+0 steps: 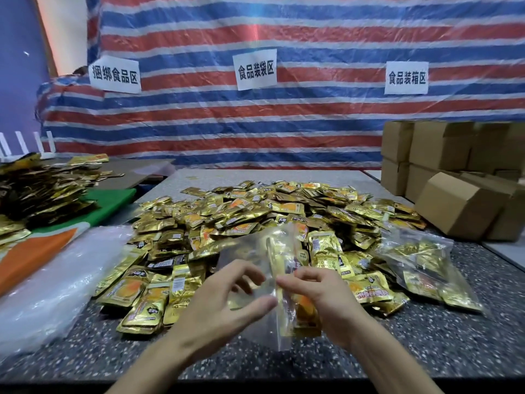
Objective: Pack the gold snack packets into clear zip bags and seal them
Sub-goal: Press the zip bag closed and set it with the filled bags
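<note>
Nearest me, the two hands sit close together just above the worktop [426,345] edge, both clamped on one clear zip bag [271,268]. The left hand [224,300] has thumb under and fingers curled over the bag's left part; the right hand [324,302] pinches it w/ fingertips at the top edge, approx where the hands nearly meet. The bag is held up off the surface, tilted, w/ a few gold snack packets [305,308] inside on the right-hand side; motion blur, so can't tell if the zip is closed. The worktop is dark speckled stone. Just beyond the hands, a big loose pile of gold packets [270,211] spreads across the middle. Right of the hands, a filled zip bag [420,263] lies flat at the pile's edge, touching it. To the left, a stack of empty clear bags [48,291] lies on the worktop, next to an orange and green sheet [37,257]. Further left and back, a second heap of packets [42,189], darker, partly on the green. Back right, plain cardboard boxes [460,206], several stacked, one tipped at an angle in front. Far left corner, a white rack [28,146] w/ upright prongs. Behind everything hangs a red, white and blue striped tarp [284,123] w/ three white paper signs [255,71] in Chinese taped across it.
</note>
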{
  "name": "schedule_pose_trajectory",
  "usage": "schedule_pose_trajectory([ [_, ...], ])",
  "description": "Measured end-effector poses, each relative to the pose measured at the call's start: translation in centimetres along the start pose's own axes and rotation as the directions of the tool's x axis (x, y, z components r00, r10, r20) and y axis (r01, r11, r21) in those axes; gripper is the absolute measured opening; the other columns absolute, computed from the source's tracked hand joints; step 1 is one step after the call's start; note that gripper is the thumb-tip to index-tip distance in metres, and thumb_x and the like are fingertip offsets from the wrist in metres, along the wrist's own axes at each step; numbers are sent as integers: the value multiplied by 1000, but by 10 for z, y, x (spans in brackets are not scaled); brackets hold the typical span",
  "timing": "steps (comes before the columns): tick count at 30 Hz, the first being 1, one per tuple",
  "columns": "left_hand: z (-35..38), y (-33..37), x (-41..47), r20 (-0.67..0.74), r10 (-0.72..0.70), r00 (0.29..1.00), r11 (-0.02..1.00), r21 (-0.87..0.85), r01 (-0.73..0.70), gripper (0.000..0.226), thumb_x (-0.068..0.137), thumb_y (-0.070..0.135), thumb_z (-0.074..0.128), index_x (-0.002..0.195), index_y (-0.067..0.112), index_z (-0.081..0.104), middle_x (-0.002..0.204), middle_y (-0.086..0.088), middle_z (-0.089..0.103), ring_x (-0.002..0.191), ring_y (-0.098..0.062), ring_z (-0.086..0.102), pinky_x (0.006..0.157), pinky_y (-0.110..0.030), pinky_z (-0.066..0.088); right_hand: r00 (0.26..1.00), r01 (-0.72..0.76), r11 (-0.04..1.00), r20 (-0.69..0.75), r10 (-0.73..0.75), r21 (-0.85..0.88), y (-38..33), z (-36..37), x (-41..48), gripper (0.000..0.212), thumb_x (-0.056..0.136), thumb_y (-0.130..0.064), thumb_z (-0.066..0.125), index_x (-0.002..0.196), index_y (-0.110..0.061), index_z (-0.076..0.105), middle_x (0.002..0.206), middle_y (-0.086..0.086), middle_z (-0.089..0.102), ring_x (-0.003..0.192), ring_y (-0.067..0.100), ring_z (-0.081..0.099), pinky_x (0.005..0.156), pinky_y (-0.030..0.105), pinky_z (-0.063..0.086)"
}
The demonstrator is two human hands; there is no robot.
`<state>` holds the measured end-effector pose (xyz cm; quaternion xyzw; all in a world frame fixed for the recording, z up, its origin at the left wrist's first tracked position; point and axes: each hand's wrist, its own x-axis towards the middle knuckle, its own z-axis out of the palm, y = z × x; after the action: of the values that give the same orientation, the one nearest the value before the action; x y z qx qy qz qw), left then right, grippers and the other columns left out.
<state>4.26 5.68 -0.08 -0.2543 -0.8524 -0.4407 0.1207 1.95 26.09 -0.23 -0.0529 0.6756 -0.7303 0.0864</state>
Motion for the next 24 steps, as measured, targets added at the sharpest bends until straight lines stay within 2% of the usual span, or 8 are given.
schedule_pose_trajectory([
  [3, 15, 19, 15, 13, -69, 998, 984, -161, 70, 36, 76, 55, 77, 89, 24, 63, 86, 4, 70, 73, -7, 65, 64, -21, 50, 999, 39, 999, -22, -39, 12, 0, 2, -3, 35, 56, -35, 87, 57, -12, 60, 61, 4, 62, 54, 14, 58, 51, 23, 46],
  [6, 14, 20, 29, 10, -95, 995, 959, -266, 95, 14, 85, 23, 75, 85, 12, 66, 79, 1, 70, 69, -12, 64, 65, -24, 53, 997, 65, 998, -51, -64, 18, -4, -3, -3, 40, 52, -40, 87, 56, -13, 59, 64, 6, 65, 55, 16, 59, 55, 28, 48],
  [10, 4, 8, 44, -19, -252, 968, 870, -443, 218, 10, 91, 9, 64, 81, 7, 63, 71, 4, 67, 67, -13, 62, 61, -23, 54, 991, 25, 1000, -128, -25, -4, -11, -20, 3, 36, 56, -40, 87, 60, -13, 64, 72, 8, 70, 59, 23, 64, 61, 43, 55],
  [12, -3, 1, 53, 6, -382, 924, 693, -659, 291, 12, 91, 7, 61, 79, 6, 65, 72, -1, 67, 68, -15, 64, 60, -26, 56, 975, 49, 998, -219, -43, 25, -12, -30, 8, 28, 60, -31, 87, 61, -12, 66, 72, 7, 70, 55, 22, 64, 51, 38, 54],
  [15, -11, -8, 61, 221, -431, 875, 300, -879, 371, 16, 84, 15, 63, 73, 9, 72, 83, -10, 69, 77, -20, 67, 74, -35, 60, 926, 118, 993, -361, -109, 3, -6, -40, 20, 19, 74, -14, 83, 63, -11, 67, 70, 7, 69, 50, 16, 63, 41, 27, 49],
  [18, -9, -14, 74, 333, -390, 859, 148, -898, 415, 15, 83, 20, 60, 86, 7, 67, 80, -8, 64, 67, -18, 60, 74, -35, 53, 924, 147, 986, -346, -164, -75, -7, -41, 35, 23, 69, -20, 86, 63, -19, 64, 71, 0, 65, 66, 14, 60, 57, 30, 46],
  [20, -5, -18, 92, 279, -456, 845, 254, -870, 424, 19, 81, 22, 60, 95, 10, 57, 76, -3, 59, 60, -15, 55, 65, -31, 50, 927, 172, 979, -318, -199, -109, -14, -39, 46, 33, 58, -39, 89, 65, -20, 64, 75, -2, 67, 77, 13, 63, 65, 31, 42],
  [24, -2, -22, 132, 35, -476, 879, 713, -570, 409, 24, 85, 30, 71, 89, 6, 68, 62, 2, 58, 56, -13, 49, 51, -24, 41, 912, 268, 940, -260, -318, -212, -32, -32, 70, 50, 52, -55, 85, 78, -14, 72, 90, 6, 75, 92, 22, 70, 76, 35, 54],
])
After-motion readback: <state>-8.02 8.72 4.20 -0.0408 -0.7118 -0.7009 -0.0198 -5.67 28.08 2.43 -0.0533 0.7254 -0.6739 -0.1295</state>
